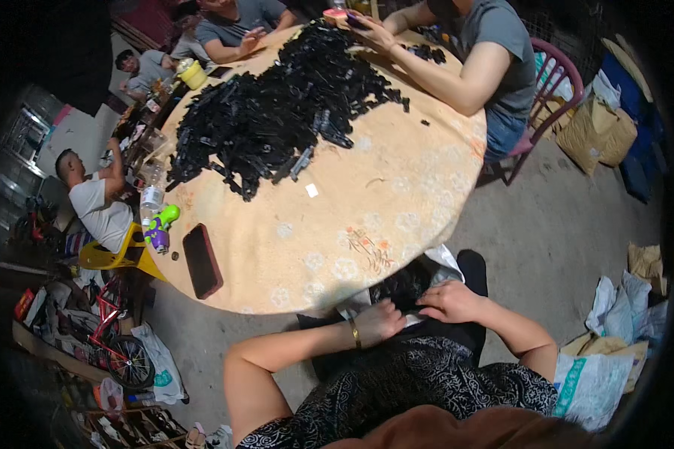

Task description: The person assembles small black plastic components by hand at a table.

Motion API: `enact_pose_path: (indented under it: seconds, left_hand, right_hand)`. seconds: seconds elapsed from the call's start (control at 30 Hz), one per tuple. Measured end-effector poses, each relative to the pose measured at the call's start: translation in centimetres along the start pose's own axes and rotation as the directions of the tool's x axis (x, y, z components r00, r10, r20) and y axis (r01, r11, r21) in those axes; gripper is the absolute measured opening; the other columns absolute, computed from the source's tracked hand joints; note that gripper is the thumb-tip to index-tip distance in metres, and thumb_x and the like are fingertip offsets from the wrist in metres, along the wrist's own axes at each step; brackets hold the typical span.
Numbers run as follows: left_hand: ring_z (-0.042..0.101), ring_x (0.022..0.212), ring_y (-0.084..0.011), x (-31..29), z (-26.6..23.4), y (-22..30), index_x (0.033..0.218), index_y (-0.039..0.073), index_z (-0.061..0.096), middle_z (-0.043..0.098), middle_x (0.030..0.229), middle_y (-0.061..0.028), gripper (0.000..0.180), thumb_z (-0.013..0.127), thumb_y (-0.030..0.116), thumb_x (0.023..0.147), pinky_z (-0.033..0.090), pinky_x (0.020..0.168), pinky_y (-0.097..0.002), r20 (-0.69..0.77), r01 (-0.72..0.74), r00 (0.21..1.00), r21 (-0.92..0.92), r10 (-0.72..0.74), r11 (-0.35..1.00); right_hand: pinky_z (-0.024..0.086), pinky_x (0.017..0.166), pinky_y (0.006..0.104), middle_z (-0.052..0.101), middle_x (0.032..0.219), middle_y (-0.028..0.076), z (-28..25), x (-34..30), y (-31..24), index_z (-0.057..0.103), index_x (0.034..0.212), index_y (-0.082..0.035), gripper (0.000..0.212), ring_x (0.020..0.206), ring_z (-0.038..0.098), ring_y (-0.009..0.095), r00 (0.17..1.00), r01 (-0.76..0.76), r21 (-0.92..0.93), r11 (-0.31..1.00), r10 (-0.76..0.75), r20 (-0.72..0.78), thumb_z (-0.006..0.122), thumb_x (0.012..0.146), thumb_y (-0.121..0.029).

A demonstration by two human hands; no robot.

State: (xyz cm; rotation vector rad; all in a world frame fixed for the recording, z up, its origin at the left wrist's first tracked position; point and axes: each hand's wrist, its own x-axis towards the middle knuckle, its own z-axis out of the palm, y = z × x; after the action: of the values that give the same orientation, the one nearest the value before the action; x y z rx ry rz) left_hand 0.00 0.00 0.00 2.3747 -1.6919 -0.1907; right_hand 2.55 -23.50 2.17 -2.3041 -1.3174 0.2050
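Note:
Just beyond the table's near edge, over my lap, my left hand and my right hand are close together. The fingers of both curl inward and look closed. Whatever they grip is dark or too small to make out. Beneath and beyond them lies a white bag with small black plastic pieces in it, partly hidden by the hands and the tabletop. A large heap of similar black pieces covers the far half of the round table.
A phone, a green and purple toy gun and a plastic bottle sit along the table's left side. A small white square lies near the heap. Other people work around the table. Sacks stand on the floor at right.

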Motion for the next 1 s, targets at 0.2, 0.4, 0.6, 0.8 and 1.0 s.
enact_pose_path:
  seconds: [0.2,0.4,0.6,0.8,1.0]
  left_hand:
    - [0.060,0.090,-0.0243,-1.7,-12.6,-3.6,0.094,0.006,0.061,0.061,0.098,-0.0108,0.019,0.064,0.017,0.078,0.048,0.076,-0.0342,-0.385,0.160,0.854,-0.445,-0.349,0.881]
    - [0.045,0.110,-0.0369,-10.4,-19.6,-23.9,0.105,0.000,0.058,0.051,0.115,-0.0224,0.043,0.063,0.032,0.077,0.036,0.095,-0.0418,-0.824,0.765,0.252,-0.150,-0.506,0.626]
    - [0.027,0.127,-0.0411,-20.0,-21.5,-35.6,0.129,0.010,0.045,0.035,0.135,-0.0250,0.072,0.043,0.063,0.080,0.020,0.106,-0.0458,-0.541,0.809,-0.280,-0.577,-0.793,0.108]
    - [0.030,0.128,-0.0331,-20.6,-22.9,-40.4,0.128,0.016,0.047,0.038,0.133,-0.0234,0.069,0.045,0.064,0.078,0.022,0.105,-0.0479,-0.545,0.863,-0.236,-0.498,-0.804,0.085]
    - [0.044,0.118,-0.0340,-19.3,-23.9,-43.8,0.131,0.024,0.043,0.048,0.124,-0.0225,0.076,0.043,0.072,0.073,0.032,0.097,-0.0441,-0.494,0.904,-0.198,-0.426,-0.847,0.037]
  right_hand:
    - [0.049,0.060,0.0310,0.064,0.077,0.012,-9.5,7.4,1.1,0.065,0.086,0.000,0.014,0.070,0.064,0.025,0.884,0.110,0.370,0.923,0.079,-0.461,0.066,0.076,-0.009]
    - [0.049,0.075,0.0337,0.059,0.105,0.018,-13.1,20.9,7.2,0.060,0.102,0.001,0.029,0.093,0.059,0.028,0.767,0.075,0.068,0.995,-0.015,-0.642,0.063,0.080,-0.017]
    - [0.036,0.097,0.0396,0.048,0.121,0.022,-13.0,30.6,11.4,0.054,0.114,0.000,0.051,0.113,0.045,0.035,0.807,-0.079,-0.093,0.993,0.009,-0.590,0.067,0.076,-0.032]
    - [0.035,0.098,0.0411,0.048,0.122,0.019,-14.4,38.7,10.9,0.053,0.115,-0.002,0.051,0.113,0.046,0.034,0.857,0.048,-0.230,0.972,-0.158,-0.490,0.060,0.081,-0.038]
    - [0.023,0.101,0.0578,0.047,0.125,0.015,-14.4,47.5,9.9,0.055,0.115,-0.008,0.057,0.123,0.036,0.033,0.921,0.027,-0.474,0.880,-0.207,-0.331,0.050,0.081,-0.054]
